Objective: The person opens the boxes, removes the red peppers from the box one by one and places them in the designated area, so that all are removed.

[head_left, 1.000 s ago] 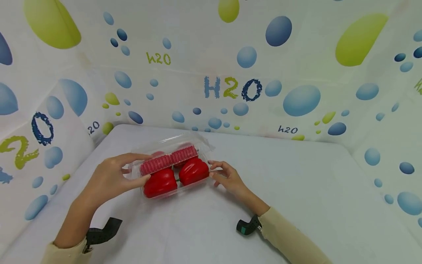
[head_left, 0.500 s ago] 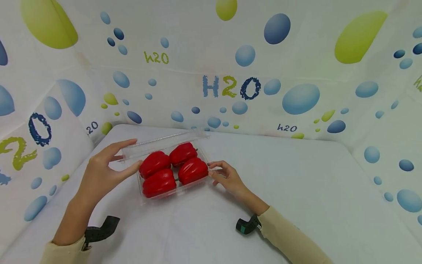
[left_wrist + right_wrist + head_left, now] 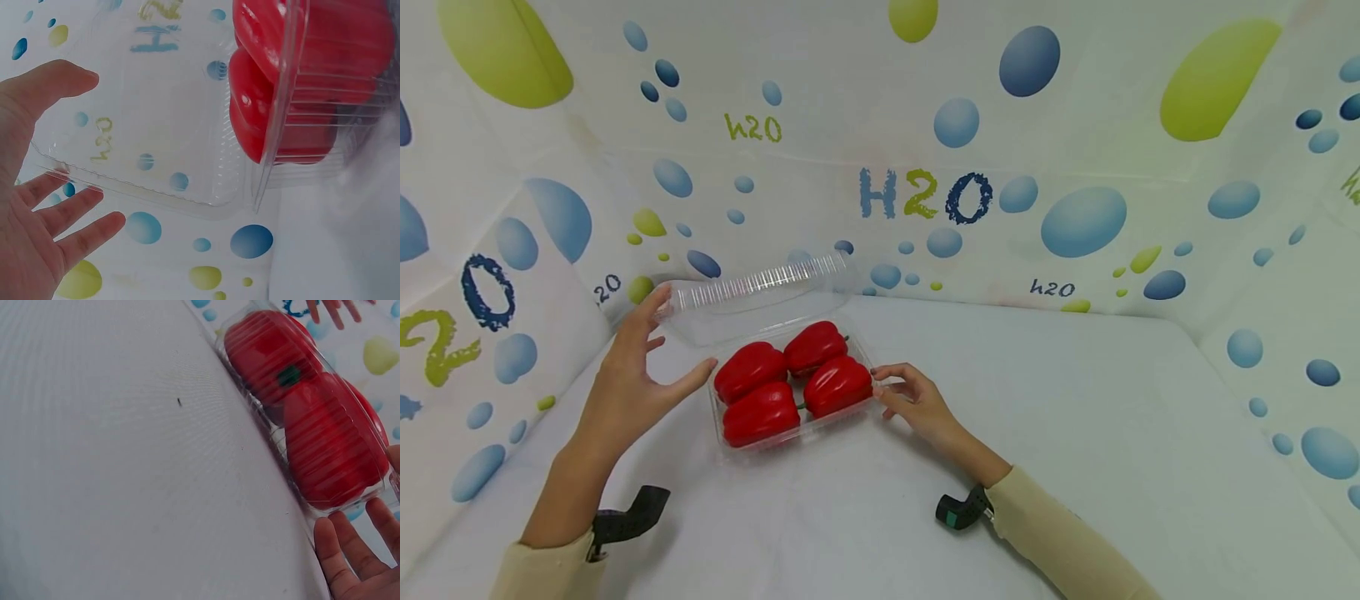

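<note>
While the clear plastic container (image 3: 790, 417) sits on the white desk (image 3: 1075, 433) near its far left corner, its hinged lid (image 3: 752, 296) stands swung back and upward, tilted over the rear edge of the tray. Four red bell peppers (image 3: 790, 383) lie packed inside in two rows, touching one another and filling the tray. At the left end, the left hand (image 3: 632, 375) is spread with straight fingers (image 3: 75, 219) set apart and holding nothing; the fingertips reach the left corner of the lid, though whether they actually touch it cannot be told for sure, and the thumb points toward the tray's left wall. On the other side, the right hand (image 3: 917, 400) lies low on the desk with its fingers (image 3: 350, 550) loosely bent and slightly apart, their tips against the right end wall of the container, not wrapped round it. Both forearms wear pale cream sleeves (image 3: 1060, 542), each with a dark wrist strap (image 3: 958, 510). Behind the desk rises a white backdrop (image 3: 1075, 125) printed with blue and green bubbles and "H2O" lettering.
</note>
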Action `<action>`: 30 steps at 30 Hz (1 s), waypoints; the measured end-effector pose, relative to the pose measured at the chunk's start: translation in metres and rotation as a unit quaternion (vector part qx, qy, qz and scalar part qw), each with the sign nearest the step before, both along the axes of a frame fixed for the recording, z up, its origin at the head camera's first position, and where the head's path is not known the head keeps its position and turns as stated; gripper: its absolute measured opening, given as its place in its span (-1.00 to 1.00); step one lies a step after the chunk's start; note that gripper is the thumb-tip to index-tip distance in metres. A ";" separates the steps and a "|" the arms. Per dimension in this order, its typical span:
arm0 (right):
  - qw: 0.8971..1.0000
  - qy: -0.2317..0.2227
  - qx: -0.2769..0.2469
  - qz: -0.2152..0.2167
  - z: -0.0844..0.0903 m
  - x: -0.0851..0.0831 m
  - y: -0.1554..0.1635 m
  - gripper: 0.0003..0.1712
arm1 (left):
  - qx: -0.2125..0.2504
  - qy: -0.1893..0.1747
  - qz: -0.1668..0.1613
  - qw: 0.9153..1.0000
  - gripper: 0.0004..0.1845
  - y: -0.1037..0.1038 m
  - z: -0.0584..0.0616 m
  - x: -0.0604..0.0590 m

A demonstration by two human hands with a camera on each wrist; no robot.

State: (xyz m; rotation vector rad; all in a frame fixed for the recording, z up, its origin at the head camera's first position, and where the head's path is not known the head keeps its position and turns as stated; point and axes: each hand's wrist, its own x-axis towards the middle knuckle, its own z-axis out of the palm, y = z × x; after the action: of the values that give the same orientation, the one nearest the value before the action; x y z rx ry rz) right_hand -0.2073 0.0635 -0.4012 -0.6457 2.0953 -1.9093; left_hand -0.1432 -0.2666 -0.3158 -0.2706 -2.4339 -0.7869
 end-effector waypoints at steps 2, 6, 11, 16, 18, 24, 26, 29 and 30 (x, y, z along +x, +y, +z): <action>1.000 0.001 -0.001 0.001 0.000 0.000 0.000 -0.67 | 0.007 -0.011 0.001 1.000 0.15 -0.002 -0.001 -0.001; 1.000 -0.002 0.001 -0.001 0.000 0.000 0.000 -0.67 | 0.029 -0.033 -0.006 0.999 0.23 -0.005 -0.004 -0.005; 1.000 -0.005 -0.002 -0.008 -0.010 -0.006 0.000 -0.67 | 0.047 -0.044 -0.012 0.998 0.26 -0.012 -0.012 -0.009; 1.000 -0.011 -0.007 -0.011 -0.023 -0.014 0.000 -0.69 | 0.050 -0.061 -0.011 0.997 0.20 -0.015 -0.016 -0.012; 1.000 -0.014 -0.005 -0.009 -0.019 -0.012 0.000 -0.68 | 0.047 -0.069 -0.008 0.996 0.17 -0.016 -0.017 -0.013; 1.000 -0.009 0.005 -0.004 0.000 -0.001 0.000 -0.67 | 0.026 -0.105 0.008 0.994 -0.02 -0.021 -0.023 -0.014; 1.000 -0.008 0.007 -0.005 0.003 0.001 0.000 -0.67 | 0.018 -0.115 0.012 0.993 -0.09 -0.023 -0.027 -0.014; 1.000 -0.008 0.008 -0.006 0.004 0.002 0.000 -0.67 | 0.013 -0.121 0.007 0.993 -0.19 -0.025 -0.031 -0.015; 1.000 -0.008 0.008 -0.006 0.004 0.002 0.000 -0.67 | 0.012 -0.122 0.006 0.992 -0.22 -0.026 -0.033 -0.015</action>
State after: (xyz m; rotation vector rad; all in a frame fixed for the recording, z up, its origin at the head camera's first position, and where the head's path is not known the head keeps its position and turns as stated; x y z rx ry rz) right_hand -0.2056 0.0634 -0.3970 -0.6153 2.1070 -1.8953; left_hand -0.1580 -0.2923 -0.3487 -0.1576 -2.6480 -0.8898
